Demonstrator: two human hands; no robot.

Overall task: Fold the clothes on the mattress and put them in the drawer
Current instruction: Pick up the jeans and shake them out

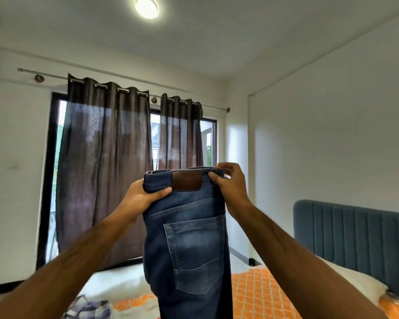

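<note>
Jeans [187,245] hang before curtains [106,162] (headboard [355,240] at right).

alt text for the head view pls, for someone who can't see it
Both hands, left and right, hold up blue jeans by the waistband, back pocket facing the camera. Below lies an orange bedspread; behind hang brown curtains.

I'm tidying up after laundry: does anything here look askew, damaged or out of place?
Little stands out. The dark brown curtains hang unevenly, with gaps showing the window. A crumpled checked garment lies unfolded on the orange patterned bedspread. The blue denim jeans, held by left hand and right hand, look undamaged.
</note>
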